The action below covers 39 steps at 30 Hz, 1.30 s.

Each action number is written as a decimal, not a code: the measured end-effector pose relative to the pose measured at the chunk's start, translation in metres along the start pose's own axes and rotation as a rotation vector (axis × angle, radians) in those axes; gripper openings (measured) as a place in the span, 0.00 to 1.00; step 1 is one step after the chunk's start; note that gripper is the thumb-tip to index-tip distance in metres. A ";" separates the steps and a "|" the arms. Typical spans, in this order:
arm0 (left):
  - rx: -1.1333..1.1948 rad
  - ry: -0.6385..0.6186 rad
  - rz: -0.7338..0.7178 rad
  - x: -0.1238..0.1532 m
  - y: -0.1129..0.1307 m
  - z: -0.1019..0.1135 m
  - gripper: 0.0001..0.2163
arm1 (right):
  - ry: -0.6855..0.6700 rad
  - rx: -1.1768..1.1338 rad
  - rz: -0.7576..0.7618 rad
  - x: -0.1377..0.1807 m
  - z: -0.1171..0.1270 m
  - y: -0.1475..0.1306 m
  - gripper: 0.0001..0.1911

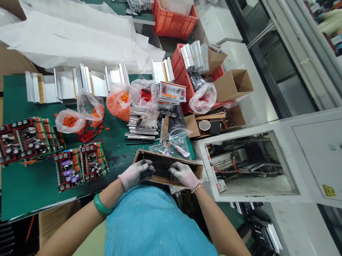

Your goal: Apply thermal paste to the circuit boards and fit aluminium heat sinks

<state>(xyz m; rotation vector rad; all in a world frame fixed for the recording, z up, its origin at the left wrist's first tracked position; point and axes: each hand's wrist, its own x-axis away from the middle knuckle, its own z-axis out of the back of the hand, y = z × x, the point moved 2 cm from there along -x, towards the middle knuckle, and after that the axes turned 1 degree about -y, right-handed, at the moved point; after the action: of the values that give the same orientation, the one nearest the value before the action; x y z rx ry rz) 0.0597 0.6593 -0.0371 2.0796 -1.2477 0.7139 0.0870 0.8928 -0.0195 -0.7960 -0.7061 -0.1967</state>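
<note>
Both my hands wear pale gloves and reach into a shallow cardboard box [145, 154] of dark small parts at the near edge of the green mat. My left hand [137, 173] rests over the box's left part, fingers curled on the dark parts; a green bangle sits on that wrist. My right hand [184, 175] lies over the right part, fingers bent into the contents. What either hand grips is hidden by the fingers.
Circuit boards [80, 167] and more boards [22, 140] lie to the left on the green mat [30, 184]. Bags of orange pieces [119, 102], aluminium heat sinks [83, 79], red crates [172, 21] and open cartons [233, 83] stand behind. A grey machine cabinet [305, 154] is at right.
</note>
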 end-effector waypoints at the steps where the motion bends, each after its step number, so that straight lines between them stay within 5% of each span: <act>1: -0.006 0.001 0.002 -0.001 0.000 -0.001 0.12 | 0.005 -0.102 -0.012 0.002 -0.002 -0.002 0.12; 6: -0.043 0.003 0.014 -0.010 -0.006 -0.003 0.10 | 0.017 -0.528 -0.044 0.003 -0.017 -0.016 0.16; 13: -0.054 -0.073 0.028 -0.014 -0.014 -0.012 0.16 | 0.059 -0.841 -0.120 0.014 -0.030 -0.046 0.19; 19: -0.055 -0.133 0.048 -0.015 -0.024 -0.017 0.26 | 0.062 -0.793 -0.205 0.024 -0.043 -0.057 0.19; 26: -0.046 -0.065 0.044 -0.016 -0.026 -0.005 0.18 | -0.055 -0.850 -0.062 0.043 -0.052 -0.048 0.18; 30: -0.051 -0.043 0.051 -0.015 -0.020 -0.002 0.16 | 0.023 -0.779 -0.124 0.048 -0.045 -0.050 0.18; 36: -0.131 -0.184 0.123 -0.010 -0.024 -0.013 0.22 | 0.159 -0.667 -0.157 0.039 -0.035 -0.060 0.14; 39: -0.152 -0.212 0.132 -0.008 -0.022 -0.016 0.24 | 0.259 -0.517 -0.074 0.040 -0.031 -0.060 0.10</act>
<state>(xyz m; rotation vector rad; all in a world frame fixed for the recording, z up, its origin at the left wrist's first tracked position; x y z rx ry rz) 0.0741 0.6838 -0.0368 2.0015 -1.5183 0.4476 0.1081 0.8327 0.0268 -1.2112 -0.4397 -0.5547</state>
